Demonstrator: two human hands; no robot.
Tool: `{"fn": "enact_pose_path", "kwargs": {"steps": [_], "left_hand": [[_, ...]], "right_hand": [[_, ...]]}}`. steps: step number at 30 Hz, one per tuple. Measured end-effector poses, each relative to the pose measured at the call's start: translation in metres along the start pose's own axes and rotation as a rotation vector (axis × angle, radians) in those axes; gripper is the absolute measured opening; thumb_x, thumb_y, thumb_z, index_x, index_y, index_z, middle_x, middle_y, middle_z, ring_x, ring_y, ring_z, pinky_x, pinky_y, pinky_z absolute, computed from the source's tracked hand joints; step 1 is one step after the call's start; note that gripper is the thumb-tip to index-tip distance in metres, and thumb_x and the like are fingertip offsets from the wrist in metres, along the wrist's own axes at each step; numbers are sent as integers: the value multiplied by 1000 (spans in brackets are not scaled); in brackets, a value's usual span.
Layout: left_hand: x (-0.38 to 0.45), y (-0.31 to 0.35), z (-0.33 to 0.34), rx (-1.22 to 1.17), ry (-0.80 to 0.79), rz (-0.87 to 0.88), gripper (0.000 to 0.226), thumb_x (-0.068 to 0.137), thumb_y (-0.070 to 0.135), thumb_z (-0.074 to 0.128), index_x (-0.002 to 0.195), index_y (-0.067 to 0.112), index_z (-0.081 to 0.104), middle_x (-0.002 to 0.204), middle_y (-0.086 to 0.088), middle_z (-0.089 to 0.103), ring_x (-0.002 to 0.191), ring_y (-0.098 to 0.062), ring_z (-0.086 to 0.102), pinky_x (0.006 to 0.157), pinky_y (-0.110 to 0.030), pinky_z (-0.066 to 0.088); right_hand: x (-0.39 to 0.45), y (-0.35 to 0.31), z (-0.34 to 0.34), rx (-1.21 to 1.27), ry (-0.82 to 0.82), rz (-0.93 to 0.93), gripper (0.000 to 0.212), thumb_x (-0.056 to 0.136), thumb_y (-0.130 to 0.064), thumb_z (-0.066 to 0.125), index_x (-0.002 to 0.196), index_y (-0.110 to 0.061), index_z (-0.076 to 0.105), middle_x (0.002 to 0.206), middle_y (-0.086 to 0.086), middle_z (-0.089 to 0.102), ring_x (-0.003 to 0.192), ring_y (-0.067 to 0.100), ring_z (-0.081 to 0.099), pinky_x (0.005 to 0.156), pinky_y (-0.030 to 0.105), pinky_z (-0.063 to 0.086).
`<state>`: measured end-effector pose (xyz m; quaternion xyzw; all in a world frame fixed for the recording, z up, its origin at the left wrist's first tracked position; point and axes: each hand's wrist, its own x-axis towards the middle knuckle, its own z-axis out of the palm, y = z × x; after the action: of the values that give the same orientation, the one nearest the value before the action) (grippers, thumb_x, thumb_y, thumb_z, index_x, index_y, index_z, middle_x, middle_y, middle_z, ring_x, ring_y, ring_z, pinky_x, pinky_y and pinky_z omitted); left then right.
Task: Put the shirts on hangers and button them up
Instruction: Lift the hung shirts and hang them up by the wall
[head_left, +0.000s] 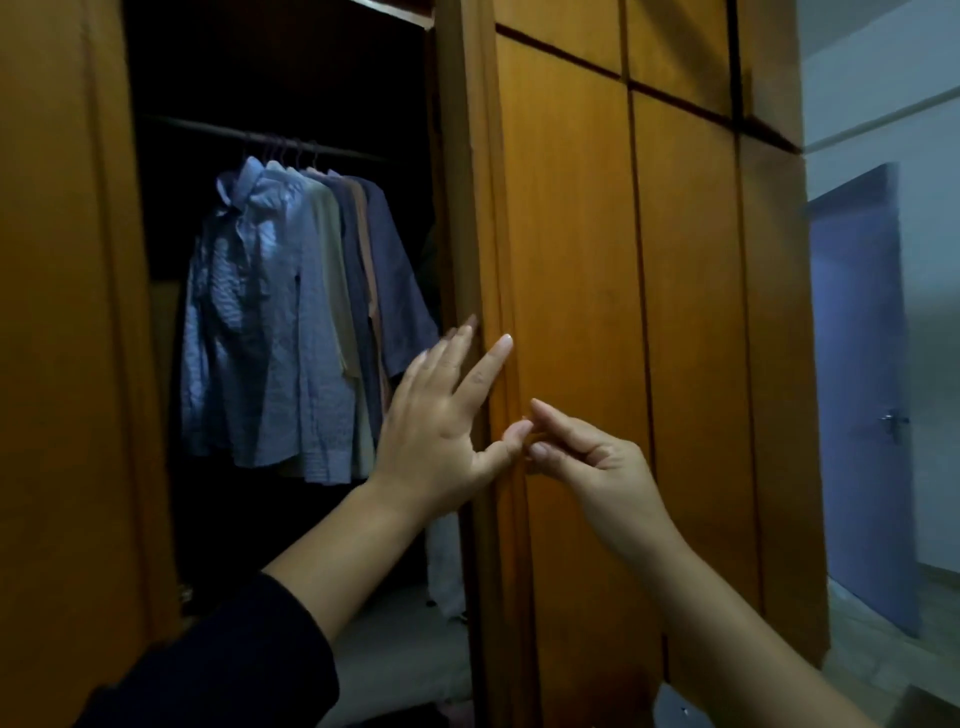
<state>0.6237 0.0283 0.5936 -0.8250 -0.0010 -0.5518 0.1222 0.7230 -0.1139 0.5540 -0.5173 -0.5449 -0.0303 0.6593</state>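
A tall wooden wardrobe (571, 260) fills the view, its flat panels a smooth orange-brown veneer split by dark vertical and horizontal seams. One door (480, 234) stands ajar, its long edge upright, and the dark interior shows through the gap. Inside, a thin dark rail (208, 127) runs roughly level, and the shirts (270, 322) hang from it on hangers (283, 150), long axes straight down, collars at the top, packed close together. The front one is light blue with fine stripes and looks creased; behind it come beige, peach and darker blue cloth. No writing or labels can be read. To the far right stands a plain blue room door (857, 389) with a metal lever handle (894, 420). The left hand (441, 415), below a dark sleeve (218, 665), has straight, spread fingers (488, 364) resting against the door's edge. The right hand (592, 457) has fingers loosely curled at the same edge beside the left thumb; whether they pinch anything cannot be told.
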Motion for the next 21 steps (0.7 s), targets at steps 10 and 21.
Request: {"fn": "enact_pose_path", "kwargs": {"steps": [10,21], "left_hand": [[-46,-77,-74,303,-45,-23,69,89,61,41,147,25,27,156,-12,21,143,-27,23,112,-48,27],[-91,-142,-108,770,-226,-149,58,95,47,35,144,15,39,156,-10,22,144,-29,21,115,-42,14]], "right_hand": [[46,15,95,-164,-269,-89,50,89,-31,59,128,-49,32,138,-30,25,129,-9,20,97,8,28],[96,44,200,-433,-319,-193,73,89,-44,57,146,-44,13,158,-14,-6,144,11,-5,115,44,12]]}}
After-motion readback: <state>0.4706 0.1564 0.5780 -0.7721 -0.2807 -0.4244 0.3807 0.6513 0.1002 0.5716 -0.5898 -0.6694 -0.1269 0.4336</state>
